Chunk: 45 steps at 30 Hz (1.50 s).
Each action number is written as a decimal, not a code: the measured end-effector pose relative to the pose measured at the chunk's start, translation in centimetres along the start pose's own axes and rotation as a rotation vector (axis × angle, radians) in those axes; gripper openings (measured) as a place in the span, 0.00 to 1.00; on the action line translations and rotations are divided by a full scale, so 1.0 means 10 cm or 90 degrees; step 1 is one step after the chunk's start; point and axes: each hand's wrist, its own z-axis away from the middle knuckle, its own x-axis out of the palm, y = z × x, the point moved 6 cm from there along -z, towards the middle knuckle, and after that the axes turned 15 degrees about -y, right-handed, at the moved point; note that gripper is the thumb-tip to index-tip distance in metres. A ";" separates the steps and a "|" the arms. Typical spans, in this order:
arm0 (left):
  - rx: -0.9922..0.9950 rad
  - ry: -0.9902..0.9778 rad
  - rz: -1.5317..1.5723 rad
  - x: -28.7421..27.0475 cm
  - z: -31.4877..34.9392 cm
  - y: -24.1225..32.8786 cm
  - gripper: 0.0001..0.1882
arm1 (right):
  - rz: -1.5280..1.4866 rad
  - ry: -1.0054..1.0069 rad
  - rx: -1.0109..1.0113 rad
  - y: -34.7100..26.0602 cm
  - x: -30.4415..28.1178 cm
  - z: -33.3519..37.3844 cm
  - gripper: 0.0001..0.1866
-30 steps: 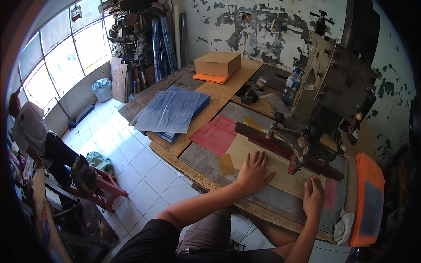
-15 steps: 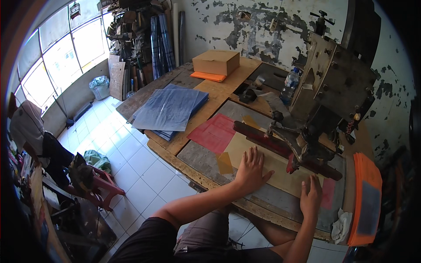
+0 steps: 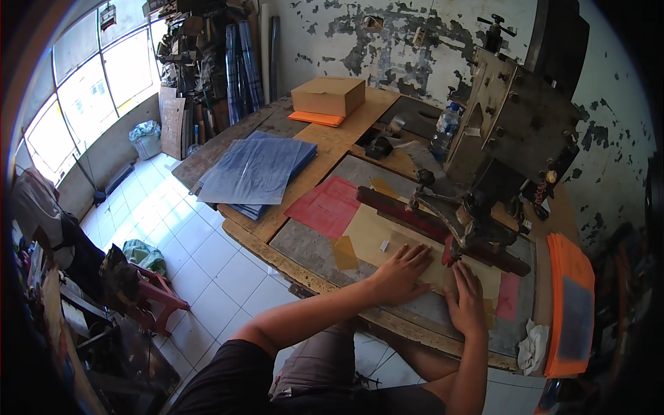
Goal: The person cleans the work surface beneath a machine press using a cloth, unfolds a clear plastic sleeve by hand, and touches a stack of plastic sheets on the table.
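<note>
My left hand (image 3: 401, 275) lies palm down with its fingers stretched over a tan sheet (image 3: 368, 234) on the press's grey bed (image 3: 304, 243). Close beside it, my right hand (image 3: 465, 299) rests on the sheet's near part, its fingers extended toward the press bar. A small white piece (image 3: 384, 245) lies on the tan sheet just beyond my left fingers. The long dark-red bar (image 3: 398, 209) of the press (image 3: 498, 131) stretches across the far side of the sheet. Left of the sheet is a red sheet (image 3: 324, 207), with amber tape (image 3: 344, 254) near the sheet's corner.
Clear bluish plastic sheets (image 3: 252, 173) are stacked on the table's left. Behind them a cardboard box (image 3: 328, 97) sits on orange folders. More orange folders (image 3: 570, 304) and a crumpled white cloth (image 3: 532, 348) lie at right. A person (image 3: 45, 214) and a red stool (image 3: 155, 297) are at left.
My left hand has shifted slightly nearer and toward the right hand, which has moved left. The small white piece now shows on the tan sheet. The whole view has shifted a little.
</note>
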 end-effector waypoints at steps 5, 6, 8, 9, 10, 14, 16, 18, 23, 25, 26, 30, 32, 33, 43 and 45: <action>-0.074 0.001 -0.021 -0.01 0.02 -0.03 0.42 | -0.012 0.054 0.050 0.15 -0.05 0.04 0.28; -0.074 0.001 -0.020 -0.01 0.04 -0.04 0.42 | -0.011 0.053 0.051 0.14 -0.06 0.05 0.28; -0.117 0.062 -0.081 -0.07 0.07 -0.09 0.41 | -0.034 0.081 0.127 0.20 -0.12 0.09 0.27; -0.114 0.064 -0.079 -0.10 0.07 -0.08 0.41 | -0.031 0.082 0.129 0.19 -0.14 0.10 0.27; -0.129 0.069 -0.083 -0.13 0.09 -0.09 0.40 | -0.025 0.084 0.158 0.22 -0.15 0.12 0.26; -0.156 0.095 -0.122 -0.14 0.10 -0.10 0.37 | -0.001 0.119 0.209 0.33 -0.15 0.15 0.24; -0.156 0.091 -0.112 -0.16 0.10 -0.11 0.37 | -0.010 0.135 0.214 0.39 -0.15 0.16 0.24; -0.159 0.089 -0.102 -0.13 0.10 -0.14 0.37 | -0.018 0.150 0.216 0.44 -0.15 0.17 0.23; -0.147 0.135 -0.108 -0.11 0.10 -0.17 0.35 | -0.030 0.199 0.211 0.50 -0.14 0.17 0.21; -0.147 0.141 -0.114 -0.12 0.10 -0.19 0.35 | -0.026 0.211 0.220 0.52 -0.14 0.16 0.20; -0.150 0.141 -0.122 -0.12 0.11 -0.19 0.35 | -0.028 0.219 0.230 0.53 -0.15 0.17 0.19; -0.154 0.126 -0.133 -0.13 0.12 -0.19 0.36 | -0.022 0.235 0.237 0.52 -0.17 0.19 0.18; -0.151 0.131 -0.138 -0.12 0.13 -0.19 0.36 | -0.034 0.234 0.246 0.52 -0.17 0.19 0.17; -0.144 0.137 -0.140 -0.12 0.11 -0.17 0.36 | -0.031 0.243 0.248 0.55 -0.17 0.21 0.17; -0.135 0.124 -0.134 -0.11 0.12 -0.21 0.35 | -0.093 0.202 0.274 0.59 -0.16 0.21 0.19; -0.140 0.102 -0.134 -0.12 0.13 -0.20 0.35 | -0.109 0.219 0.267 0.57 -0.14 0.23 0.19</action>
